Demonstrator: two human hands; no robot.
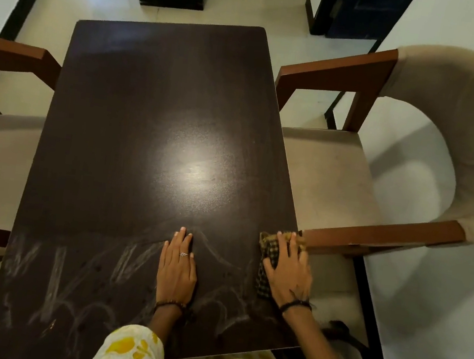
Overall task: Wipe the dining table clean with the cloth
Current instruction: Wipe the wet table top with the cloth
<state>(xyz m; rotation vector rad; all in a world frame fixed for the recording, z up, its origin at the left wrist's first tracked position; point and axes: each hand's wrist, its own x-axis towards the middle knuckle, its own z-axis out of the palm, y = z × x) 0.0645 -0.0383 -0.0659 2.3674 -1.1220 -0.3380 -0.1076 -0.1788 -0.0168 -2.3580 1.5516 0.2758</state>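
Mid-wipe. Right hand spread flat, pressing checked cloth at bench right edge. Left hand flat, bracing mid-bench. Chalky smears remain near side; next stroke likely leftward.

Right hand presses cloth on table (left hand flat).

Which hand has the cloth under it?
The right hand, at the table's right edge, presses on the checked cloth. The left hand, with the ring, lies flat on bare tabletop.
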